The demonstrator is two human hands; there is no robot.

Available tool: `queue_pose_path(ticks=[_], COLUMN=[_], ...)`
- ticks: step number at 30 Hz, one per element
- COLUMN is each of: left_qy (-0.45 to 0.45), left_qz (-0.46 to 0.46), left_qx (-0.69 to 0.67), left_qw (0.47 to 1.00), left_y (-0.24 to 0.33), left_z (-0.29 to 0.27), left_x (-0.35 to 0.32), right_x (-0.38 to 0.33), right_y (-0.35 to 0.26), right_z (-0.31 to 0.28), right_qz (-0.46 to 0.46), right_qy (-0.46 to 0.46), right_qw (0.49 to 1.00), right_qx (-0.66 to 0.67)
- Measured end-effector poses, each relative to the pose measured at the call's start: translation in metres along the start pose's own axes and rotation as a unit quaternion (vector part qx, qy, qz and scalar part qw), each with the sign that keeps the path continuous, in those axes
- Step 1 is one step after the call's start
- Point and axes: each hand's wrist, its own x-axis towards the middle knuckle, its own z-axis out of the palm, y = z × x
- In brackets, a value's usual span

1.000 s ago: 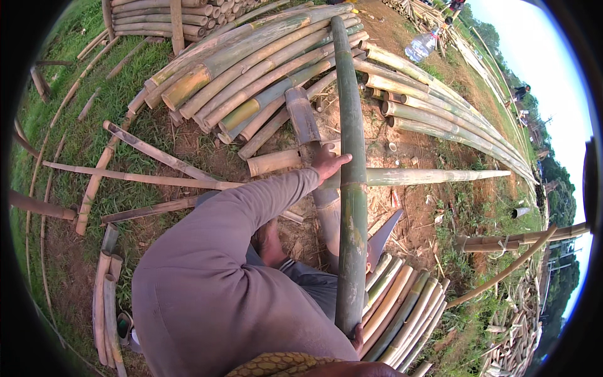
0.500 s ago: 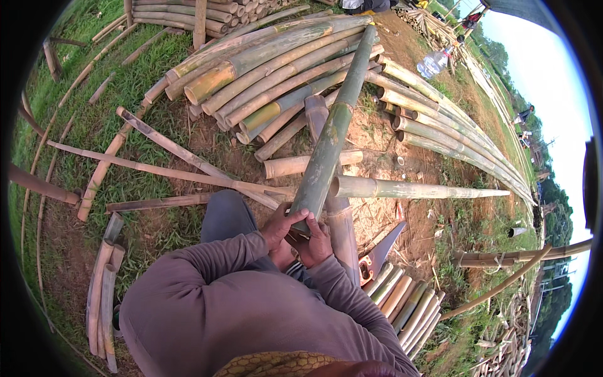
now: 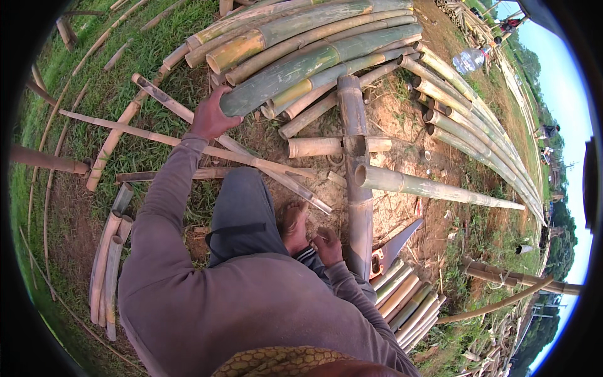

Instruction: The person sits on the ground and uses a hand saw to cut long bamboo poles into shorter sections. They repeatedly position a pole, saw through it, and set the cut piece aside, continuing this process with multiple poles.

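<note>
My left hand (image 3: 213,114) grips the near end of a thick green bamboo pole (image 3: 308,61), its fingers wrapped round the cut end. The pole lies along the pile of bamboo poles (image 3: 251,47) at the far left. My right hand (image 3: 328,247) rests close to my bare foot, its fingers loosely curled in, with nothing visible in them. To its right stands a notched bamboo post (image 3: 360,220) lying lengthwise before me. A hand saw (image 3: 392,246) with an orange-edged handle is on the ground just past that post.
A pale bamboo pole (image 3: 433,188) stretches rightward from the post. More long poles (image 3: 477,129) are stacked at the far right. Short cut pieces (image 3: 408,298) lie near my right arm, others (image 3: 108,270) at my left. Crossed split strips (image 3: 232,152) lie before my knee.
The green pole has swung from in front of me leftward onto the pile. My left hand went with it; my right hand let go and drew back near my foot.
</note>
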Motion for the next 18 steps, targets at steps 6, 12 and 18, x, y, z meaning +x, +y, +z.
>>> queue_pose_path(ticks=[6,12,18], left_qy=[0.046,0.052,-0.038], left_qz=[0.075,0.116,0.072], left_qx=[0.08,0.102,0.157], left_qw=[0.993,0.987,0.984], left_y=[0.009,0.034,0.055], left_z=[0.026,0.078,0.133], left_x=[0.075,0.161,0.145], right_x=[-0.041,-0.054,-0.062], right_y=[0.058,0.054,0.066], right_z=[-0.024,-0.029,-0.034], right_qz=[0.045,0.041,0.002], right_qy=[0.06,0.064,0.062], right_qw=[0.995,0.991,0.98], right_qx=[-0.069,-0.106,-0.192])
